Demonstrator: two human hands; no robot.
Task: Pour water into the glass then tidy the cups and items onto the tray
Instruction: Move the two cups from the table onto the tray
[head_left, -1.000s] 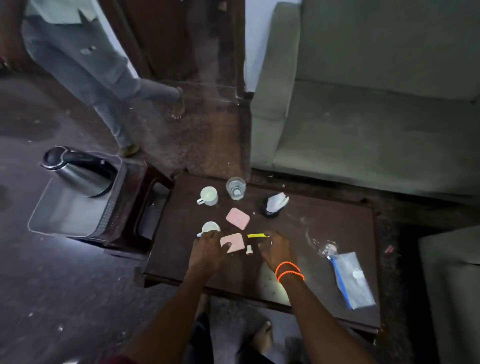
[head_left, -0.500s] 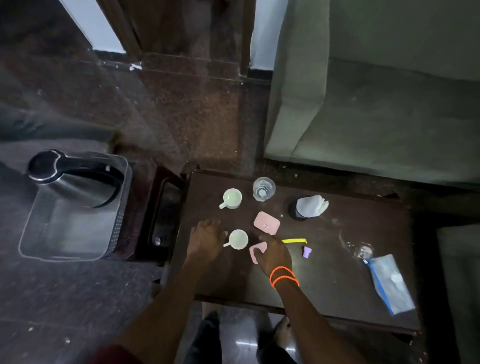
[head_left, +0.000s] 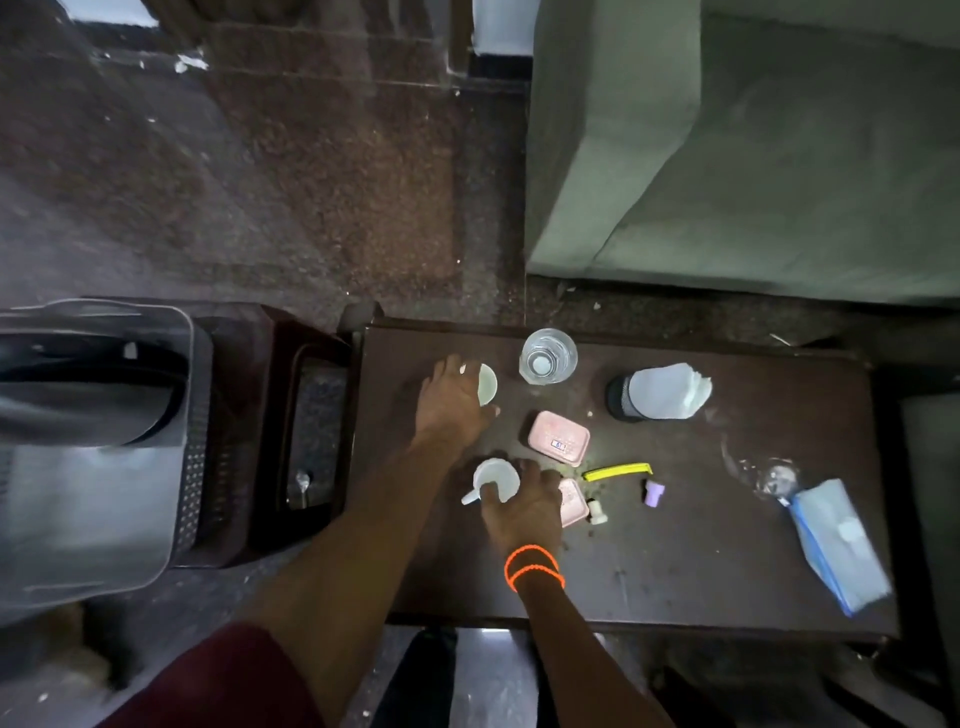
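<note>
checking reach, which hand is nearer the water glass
Left. The left hand sits on the far cup just left of the water glass; the right hand is at the nearer cup.

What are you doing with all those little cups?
A person is tidying a dark table. The left hand covers the far white cup, and the right hand grips the near white cup. The glass already holds water. The tray, with the kettle, waits on the left.
</note>
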